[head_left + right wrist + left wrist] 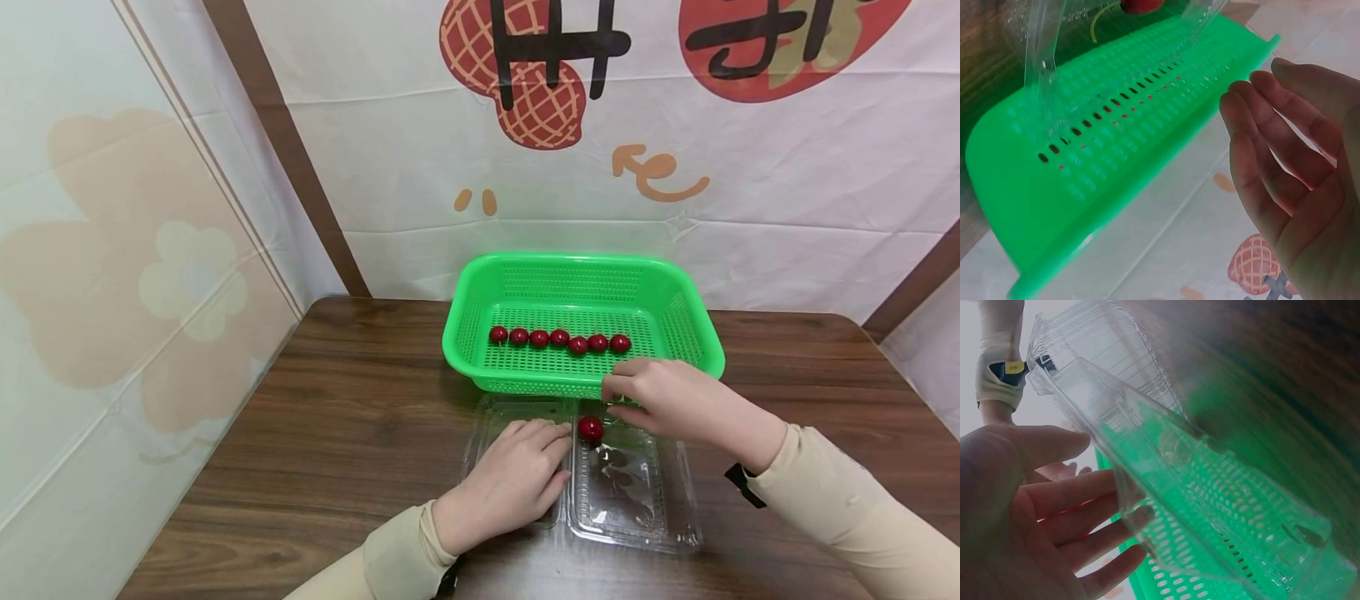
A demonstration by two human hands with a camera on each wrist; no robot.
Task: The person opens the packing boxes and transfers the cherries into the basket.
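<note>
A clear plastic clamshell box [618, 533] lies unfolded on the table, its two halves side by side. One red cherry [591, 430] is in the far left corner of the right half; its thin stem [1094, 26] shows in the right wrist view. My left hand [517, 471] rests over the left half, fingers fairly straight and touching the plastic edge by the middle fold. Above the far end of the right half, my right hand [667, 398] hovers near the basket's front rim, its loosely bent fingers [1244, 119] holding nothing. Behind the box, several cherries [558, 337] line up in a green basket [585, 383].
The brown wooden table [322, 433] extends on both sides of the box and basket. A printed white cloth [390, 150] hangs right behind the basket, and another pale cloth [112, 333] hangs along the left side.
</note>
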